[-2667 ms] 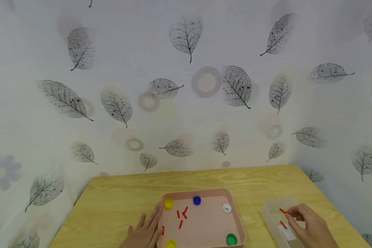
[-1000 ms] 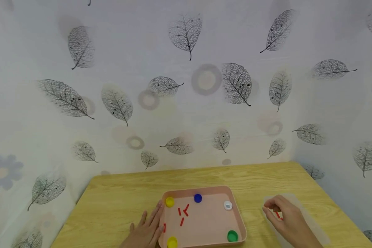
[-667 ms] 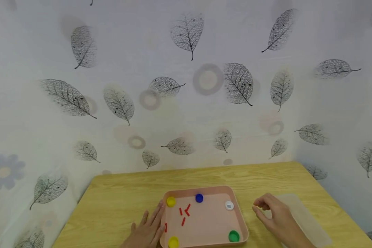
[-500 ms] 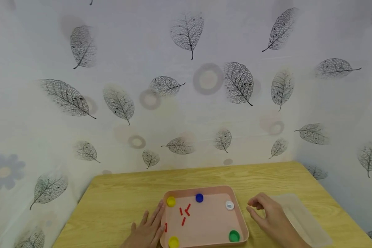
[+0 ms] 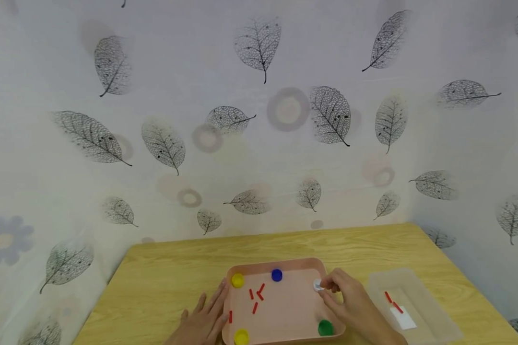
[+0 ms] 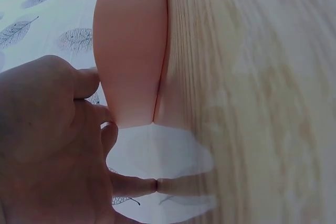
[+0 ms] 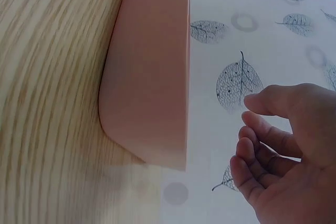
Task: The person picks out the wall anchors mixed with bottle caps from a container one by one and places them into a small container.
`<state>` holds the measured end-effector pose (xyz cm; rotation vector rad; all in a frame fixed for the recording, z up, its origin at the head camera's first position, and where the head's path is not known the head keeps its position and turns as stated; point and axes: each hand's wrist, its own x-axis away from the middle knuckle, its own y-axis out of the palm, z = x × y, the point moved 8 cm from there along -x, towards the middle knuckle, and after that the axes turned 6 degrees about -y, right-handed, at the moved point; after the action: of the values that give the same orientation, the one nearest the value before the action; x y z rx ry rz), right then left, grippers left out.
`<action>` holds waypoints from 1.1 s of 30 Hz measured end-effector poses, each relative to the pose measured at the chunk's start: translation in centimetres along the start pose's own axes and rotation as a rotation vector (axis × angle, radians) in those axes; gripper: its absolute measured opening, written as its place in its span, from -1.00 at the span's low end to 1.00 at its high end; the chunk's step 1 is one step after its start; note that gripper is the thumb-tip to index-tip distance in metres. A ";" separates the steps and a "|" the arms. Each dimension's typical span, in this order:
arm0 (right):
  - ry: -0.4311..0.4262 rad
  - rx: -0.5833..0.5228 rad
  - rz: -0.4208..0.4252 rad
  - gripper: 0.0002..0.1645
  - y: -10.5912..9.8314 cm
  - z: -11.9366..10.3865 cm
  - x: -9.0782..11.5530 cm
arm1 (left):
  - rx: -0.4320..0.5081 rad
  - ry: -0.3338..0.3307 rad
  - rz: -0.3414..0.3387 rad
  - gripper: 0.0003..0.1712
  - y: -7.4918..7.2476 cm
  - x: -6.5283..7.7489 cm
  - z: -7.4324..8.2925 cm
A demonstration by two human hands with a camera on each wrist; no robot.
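Pink tray (image 5: 289, 306) holds five red sticks (image 5: 254, 308), two yellow caps (image 5: 238, 281), a blue cap (image 5: 276, 275), green cap (image 5: 325, 328), white cap (image 5: 316, 286). Clear box (image 5: 429, 309): white paper (image 5: 406, 322), two red sticks. Left hand (image 5: 202, 319) rests straight-fingered against tray. Right hand (image 5: 349, 304), loosely curled, grasping nothing, is at white cap.

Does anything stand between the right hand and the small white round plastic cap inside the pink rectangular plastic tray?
Nothing visible does: the right hand is above the tray wall, its fingers overlapping the cap in the head view.
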<state>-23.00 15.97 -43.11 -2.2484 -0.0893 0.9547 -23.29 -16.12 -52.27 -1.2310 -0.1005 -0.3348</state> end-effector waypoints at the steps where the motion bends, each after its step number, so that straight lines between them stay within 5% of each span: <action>1: -0.005 -0.009 -0.005 -0.70 0.3 -0.1 -0.1 | -0.001 0.008 -0.011 -0.20 0.1 0.1 0.0; 8: 0.079 -0.142 -0.112 -0.80 3.2 -0.6 -0.8 | 0.009 0.073 -0.031 -0.18 -0.1 0.2 -0.3; 16: -0.019 -0.098 -0.119 -0.78 6.5 -2.5 -2.0 | 0.049 0.054 -0.046 -0.23 -0.3 0.1 -0.4; 25: 0.123 -0.287 -0.302 -0.88 11.1 -3.3 -2.4 | 0.058 0.067 -0.072 -0.23 -0.2 0.2 -0.3; 33: 0.137 -0.376 -0.417 -0.95 14.7 -3.9 -2.8 | 0.066 0.092 -0.051 -0.24 -0.2 0.2 -0.4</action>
<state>-25.28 1.73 -48.53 -2.4835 -0.6981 0.5912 -23.19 -16.59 -52.14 -1.1472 -0.0628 -0.4286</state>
